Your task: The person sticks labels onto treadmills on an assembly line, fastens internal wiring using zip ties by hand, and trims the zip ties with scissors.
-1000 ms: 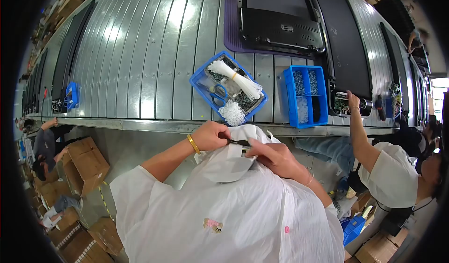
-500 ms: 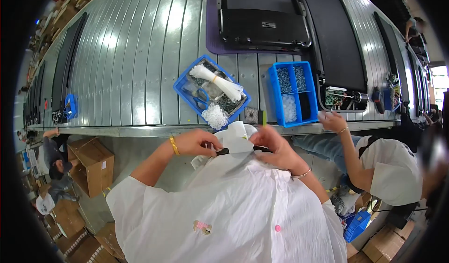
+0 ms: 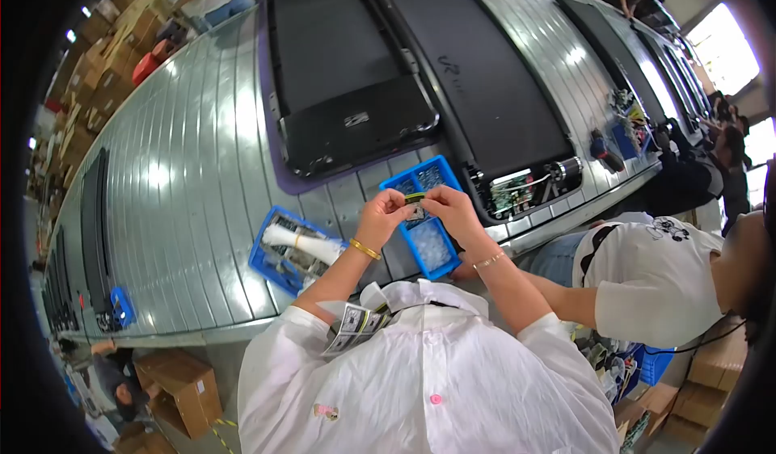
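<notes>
Pinched between both hands is a small black label with a yellow-green edge (image 3: 415,199), stretched level above the divided blue bin (image 3: 435,276). My left hand (image 3: 380,220) grips its left end and my right hand (image 3: 454,213) its right end, fingers closed. Beneath the hands, the bin holds screws (image 3: 428,177) at the back and white plastic pieces (image 3: 431,245) in front. A printed label sheet (image 3: 356,327) leans against my shirt beside my left forearm. Left of the hands, a second blue bin (image 3: 257,262) carries a bundle of white cable ties (image 3: 303,242).
Two long black treadmill-like decks (image 3: 356,123) (image 3: 485,82) lie on the metal-slat table (image 3: 194,244); the right one shows an exposed circuit board (image 3: 513,191). A co-worker in a white shirt (image 3: 655,272) sits close on my right, an arm reaching behind mine. Cardboard boxes (image 3: 182,389) stand lower left.
Both hands have gone from near my collar out over the divided bin, now holding the label between them. The view has turned and tilted up. The label sheet now shows beside my left forearm.
</notes>
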### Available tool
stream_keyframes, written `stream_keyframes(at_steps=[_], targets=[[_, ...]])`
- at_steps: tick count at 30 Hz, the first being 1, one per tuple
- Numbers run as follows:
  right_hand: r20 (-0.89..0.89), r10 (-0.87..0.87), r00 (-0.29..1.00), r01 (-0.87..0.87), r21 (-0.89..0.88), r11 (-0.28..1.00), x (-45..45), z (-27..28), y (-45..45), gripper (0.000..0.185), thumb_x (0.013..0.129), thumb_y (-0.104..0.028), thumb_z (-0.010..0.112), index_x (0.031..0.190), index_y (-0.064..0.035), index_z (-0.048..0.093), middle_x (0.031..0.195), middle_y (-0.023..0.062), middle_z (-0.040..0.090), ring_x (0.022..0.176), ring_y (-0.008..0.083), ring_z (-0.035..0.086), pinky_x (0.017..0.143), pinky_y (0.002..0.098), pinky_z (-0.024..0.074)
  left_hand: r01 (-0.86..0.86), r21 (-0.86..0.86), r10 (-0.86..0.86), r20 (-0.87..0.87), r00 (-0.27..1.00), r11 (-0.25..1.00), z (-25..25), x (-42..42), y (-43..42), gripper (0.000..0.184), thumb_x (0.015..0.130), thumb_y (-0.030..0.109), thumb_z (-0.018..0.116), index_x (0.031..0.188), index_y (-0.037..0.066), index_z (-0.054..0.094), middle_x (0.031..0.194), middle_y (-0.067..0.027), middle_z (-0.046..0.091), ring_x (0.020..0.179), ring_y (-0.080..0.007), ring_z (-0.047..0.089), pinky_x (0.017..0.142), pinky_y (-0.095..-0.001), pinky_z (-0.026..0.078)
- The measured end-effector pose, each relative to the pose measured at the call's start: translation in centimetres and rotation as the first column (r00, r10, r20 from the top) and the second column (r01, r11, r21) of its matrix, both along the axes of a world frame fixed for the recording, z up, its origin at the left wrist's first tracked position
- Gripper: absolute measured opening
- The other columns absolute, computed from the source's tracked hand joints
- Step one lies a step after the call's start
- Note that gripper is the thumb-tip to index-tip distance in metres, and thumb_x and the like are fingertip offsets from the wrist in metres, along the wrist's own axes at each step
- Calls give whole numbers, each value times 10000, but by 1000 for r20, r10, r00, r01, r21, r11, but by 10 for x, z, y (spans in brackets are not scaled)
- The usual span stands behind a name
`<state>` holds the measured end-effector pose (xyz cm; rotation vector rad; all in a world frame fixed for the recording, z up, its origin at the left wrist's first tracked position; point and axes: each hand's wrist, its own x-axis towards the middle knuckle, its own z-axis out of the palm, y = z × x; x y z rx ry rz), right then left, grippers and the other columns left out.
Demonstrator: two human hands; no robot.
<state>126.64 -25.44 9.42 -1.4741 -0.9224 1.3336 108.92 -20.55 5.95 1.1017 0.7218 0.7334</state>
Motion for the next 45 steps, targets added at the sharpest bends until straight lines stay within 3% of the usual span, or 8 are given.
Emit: stream_keyframes(at_steps=[11, 16, 25, 27, 35, 39, 42, 45], targets=[[135, -260, 956, 242, 139, 960, 213, -6, 127, 49, 834, -75, 641, 814, -51, 604, 690, -45, 539, 625, 40, 475, 570, 188, 395, 99, 151, -24, -437, 899, 984, -94, 98, 75, 213, 853, 172, 627, 988, 9, 602, 927, -60, 646, 874, -163, 613, 776, -280, 484], [54, -340, 939, 341, -7, 940, 224, -40, 105, 67, 820, -69, 661, 807, -57, 596, 687, -47, 538, 623, 39, 482, 564, 184, 399, 496, 722, 303, -669, 679, 483, -106, 178, 111, 697, 829, 414, 595, 1337, -18, 393, 1423, -200, 336, 1323, -308, 326, 1072, -434, 279], [5, -276, 961, 275, -123, 954, 250, -69, 73, 59, 835, -91, 649, 822, -69, 596, 684, -46, 542, 602, 44, 508, 572, 184, 431, 580, 705, 153, -679, 718, 408, -139, 171, 88, 705, 809, 437, 610, 1334, 16, 400, 1437, -169, 327, 1316, -294, 340, 1061, -427, 299], [-33, -240, 970, 233, -154, 960, 258, -82, 88, 57, 835, -86, 650, 827, -67, 597, 688, -45, 545, 598, 42, 508, 560, 183, 437, 725, 658, -127, -717, 686, 204, -149, 155, 74, 557, 817, 335, 616, 1291, 86, 461, 1384, -135, 405, 1233, -285, 448, 983, -415, 386], [-158, -136, 978, 96, -240, 966, 242, -138, 156, 63, 830, -85, 661, 814, -62, 604, 662, -36, 537, 558, 46, 489, 509, 192, 418, 611, 522, 171, -825, 538, 596, -116, 199, 113, 435, 795, 146, 604, 1221, 128, 518, 1190, -97, 566, 1040, -287, 573, 834, -402, 464], [-127, -49, 991, 10, -289, 957, 245, -145, 177, 72, 825, -84, 663, 805, -54, 601, 651, -37, 526, 558, 44, 480, 497, 193, 411, 778, 192, 118, -981, 151, 598, -125, 213, 133, 407, 779, 104, 598, 1183, 114, 544, 1097, -97, 600, 948, -288, 600, 771, -409, 485], [-46, 160, 986, -167, -312, 935, 248, -147, 188, 63, 831, -77, 654, 794, -61, 604, 650, -46, 528, 550, 39, 468, 497, 184, 394, 183, 540, 454, -814, 362, 822, -172, 190, 124, 334, 814, 137, 611, 1142, 91, 567, 961, -66, 620, 809, -213, 616, 679, -356, 497], [-35, 287, 957, -282, -333, 900, 244, -155, 190, 64, 831, -72, 650, 783, -62, 609, 644, -51, 529, 539, 36, 457, 495, 180, 383, -123, 164, 203, -705, 679, 979, -195, 185, 98, 308, 835, 200, 628, 1113, 80, 572, 871, -43, 613, 734, -154, 594, 624, -302, 482]])
